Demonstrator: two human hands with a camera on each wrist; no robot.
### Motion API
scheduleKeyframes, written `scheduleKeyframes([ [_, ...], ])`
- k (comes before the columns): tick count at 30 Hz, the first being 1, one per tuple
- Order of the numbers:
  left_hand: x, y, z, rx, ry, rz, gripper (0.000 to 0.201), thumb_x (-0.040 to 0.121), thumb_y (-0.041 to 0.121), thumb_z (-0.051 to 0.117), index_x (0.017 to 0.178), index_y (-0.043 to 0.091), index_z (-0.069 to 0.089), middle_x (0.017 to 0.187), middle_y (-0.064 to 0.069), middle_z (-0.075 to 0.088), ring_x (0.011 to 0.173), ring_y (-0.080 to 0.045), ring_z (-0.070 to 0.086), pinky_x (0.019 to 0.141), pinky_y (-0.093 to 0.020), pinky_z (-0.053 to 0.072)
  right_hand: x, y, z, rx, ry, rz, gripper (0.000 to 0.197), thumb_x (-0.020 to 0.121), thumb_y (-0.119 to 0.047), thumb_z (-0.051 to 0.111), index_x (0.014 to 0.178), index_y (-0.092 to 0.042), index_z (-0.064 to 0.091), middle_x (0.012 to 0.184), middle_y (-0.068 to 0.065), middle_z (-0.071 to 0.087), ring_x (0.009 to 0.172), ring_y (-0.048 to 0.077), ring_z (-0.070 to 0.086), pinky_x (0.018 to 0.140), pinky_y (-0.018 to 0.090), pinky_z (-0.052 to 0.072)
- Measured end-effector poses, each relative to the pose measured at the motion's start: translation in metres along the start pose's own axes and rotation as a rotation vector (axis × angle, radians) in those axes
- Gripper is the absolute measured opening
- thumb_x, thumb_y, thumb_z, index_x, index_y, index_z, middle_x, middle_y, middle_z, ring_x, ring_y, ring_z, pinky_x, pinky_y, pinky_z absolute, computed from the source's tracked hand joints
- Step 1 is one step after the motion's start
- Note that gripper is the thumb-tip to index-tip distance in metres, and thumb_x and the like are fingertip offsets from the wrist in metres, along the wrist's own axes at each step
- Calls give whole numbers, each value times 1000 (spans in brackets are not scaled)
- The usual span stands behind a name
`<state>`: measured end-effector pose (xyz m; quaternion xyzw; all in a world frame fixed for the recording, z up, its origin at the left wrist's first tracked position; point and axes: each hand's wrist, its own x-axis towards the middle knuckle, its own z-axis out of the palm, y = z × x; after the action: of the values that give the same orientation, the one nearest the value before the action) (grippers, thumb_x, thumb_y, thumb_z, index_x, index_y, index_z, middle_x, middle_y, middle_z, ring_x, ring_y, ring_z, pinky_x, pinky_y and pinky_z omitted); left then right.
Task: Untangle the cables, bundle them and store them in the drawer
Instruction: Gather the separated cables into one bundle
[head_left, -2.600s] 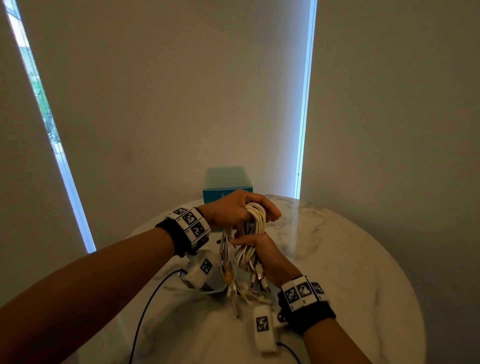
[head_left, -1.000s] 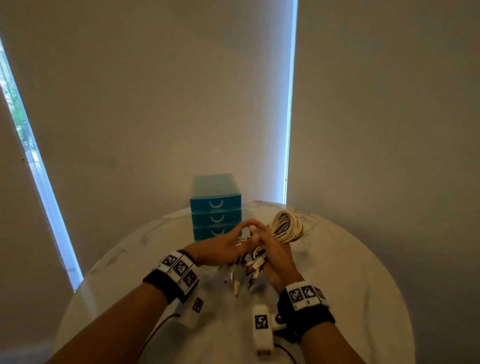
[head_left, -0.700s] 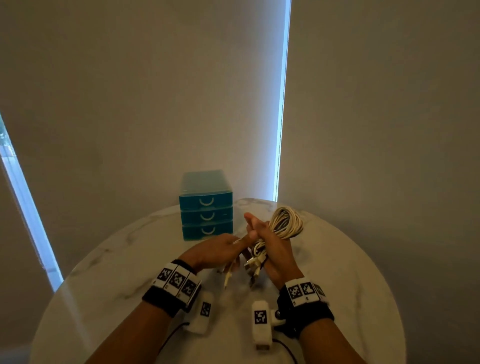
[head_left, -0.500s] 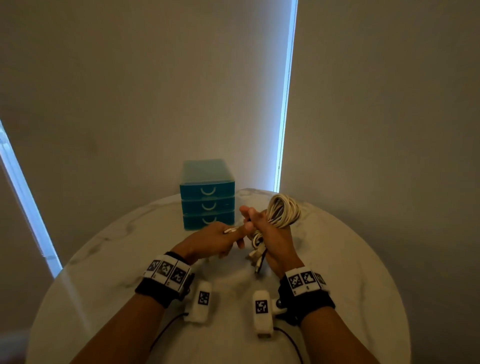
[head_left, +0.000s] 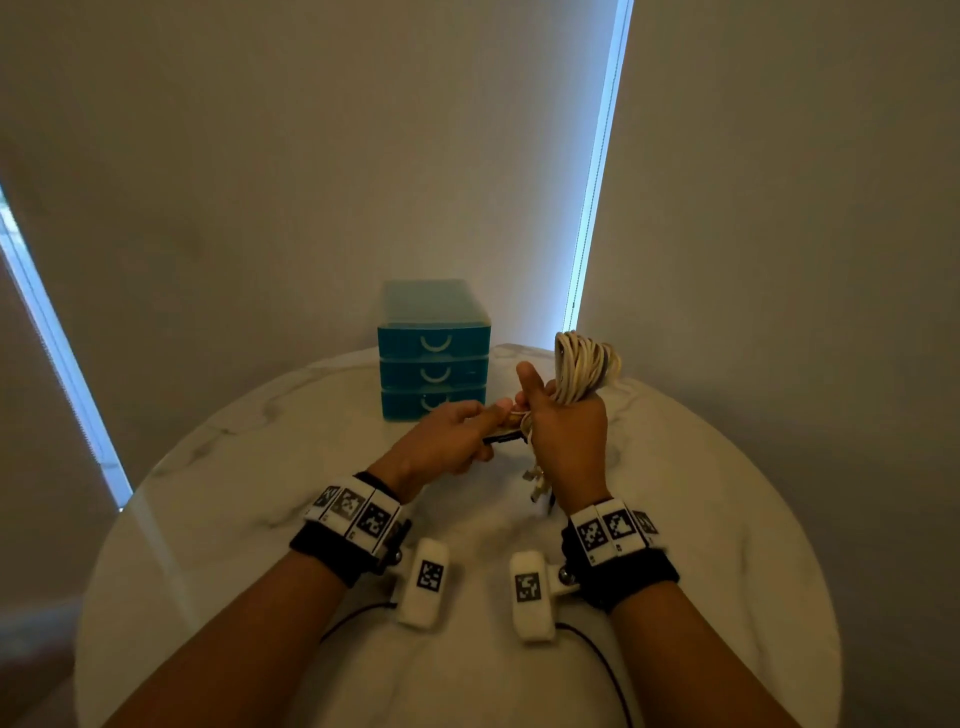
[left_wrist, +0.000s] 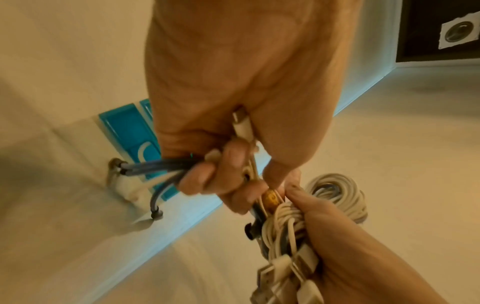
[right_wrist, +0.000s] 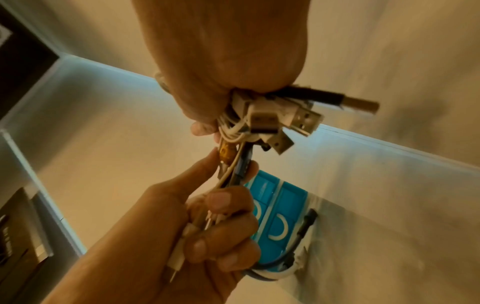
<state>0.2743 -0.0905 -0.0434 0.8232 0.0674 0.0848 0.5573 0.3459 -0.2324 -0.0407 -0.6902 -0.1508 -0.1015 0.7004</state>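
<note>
Both hands have sunk nearer the tabletop since half a second ago, and the left hand (head_left: 447, 441) has drawn in against the right, its fingers now clenched round several loose cable ends (right_wrist: 231, 174), white and dark blue, with a white plug poking out below the palm. Right beside it, knuckles almost touching, the right hand (head_left: 569, 441) grasps the bundled cables (head_left: 584, 371) at the waist, thumb raised; the cream loops stand above the fist and a cluster of USB plugs (right_wrist: 275, 125) hangs beneath it. Held strands run straight from one fist into the other, past a small yellow band (left_wrist: 270, 198). Beyond the hands, the blue three-drawer unit (head_left: 434, 348) sits at the far edge of the round marble table (head_left: 727, 493), all drawers closed, apart from the bundle.
</note>
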Motion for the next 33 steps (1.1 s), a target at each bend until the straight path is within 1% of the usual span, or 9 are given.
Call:
scheduleKeyframes([
  [4, -3, -1, -3, 341, 260, 295, 48, 109, 42, 52, 71, 17, 67, 65, -1, 67, 56, -8, 58, 59, -24, 44, 3, 8, 5, -117, -48, 87, 54, 82, -64, 80, 86, -11, 70, 75, 8, 75, 67, 24, 73, 62, 38, 63],
  [8, -4, -5, -11, 439, 281, 371, 57, 105, 41, 59, 54, 16, 61, 51, 0, 60, 47, -11, 54, 52, -23, 41, -3, 13, 1, -253, -284, 104, 42, 95, -54, 73, 95, -12, 71, 77, 6, 74, 68, 20, 71, 55, 28, 53],
  [12, -7, -3, -20, 391, 397, 401, 49, 99, 40, 68, 60, 12, 71, 53, -1, 62, 48, -8, 53, 54, -17, 39, -14, -10, -4, -276, -491, 121, 43, 103, -56, 60, 86, -18, 71, 60, -7, 70, 57, 6, 65, 53, 15, 49],
  [17, -13, 6, -33, 324, 467, 362, 47, 97, 27, 72, 63, 0, 56, 59, -15, 58, 53, -9, 45, 56, -30, 38, -34, -28, -3, -193, -762, 268, 70, 96, -76, 46, 102, -12, 73, 81, 12, 79, 72, 21, 78, 68, 28, 64],
  [20, -14, 5, -35, 276, 417, 307, 44, 96, 25, 72, 66, -3, 58, 62, -20, 60, 54, -11, 47, 58, -34, 42, -38, -26, 0, -223, -824, 239, 68, 88, -79, 52, 96, -13, 69, 79, 10, 77, 71, 18, 75, 75, 32, 64],
  [24, -15, 8, -27, 288, 395, 224, 43, 101, 22, 63, 62, 4, 56, 56, -6, 58, 50, -4, 46, 55, -22, 38, -33, -20, 3, -376, -849, 229, 74, 69, -82, 78, 113, -22, 74, 88, 3, 83, 84, 16, 79, 89, 37, 63],
  [26, -16, 9, -24, 217, 345, 171, 41, 105, 24, 54, 75, -1, 66, 67, -13, 68, 54, -9, 54, 59, -29, 45, -31, -17, 4, -360, -862, 223, 60, 71, -66, 90, 113, -27, 74, 93, 2, 82, 83, 16, 79, 82, 36, 66],
  [30, -18, 11, -23, 62, 165, 37, 37, 110, 27, 45, 92, 5, 69, 65, 1, 67, 53, -11, 61, 56, -29, 47, -29, -13, 2, -464, -788, 285, 30, 76, -29, 88, 101, -19, 75, 89, 5, 80, 75, 16, 77, 71, 31, 64],
  [33, -14, 9, -23, -30, 99, 7, 44, 111, 41, 49, 110, 3, 71, 82, -16, 74, 67, -19, 64, 60, -29, 47, -26, -7, 0, -446, -704, 340, 18, 75, -22, 81, 91, -16, 75, 87, 6, 77, 81, 20, 73, 74, 34, 62],
])
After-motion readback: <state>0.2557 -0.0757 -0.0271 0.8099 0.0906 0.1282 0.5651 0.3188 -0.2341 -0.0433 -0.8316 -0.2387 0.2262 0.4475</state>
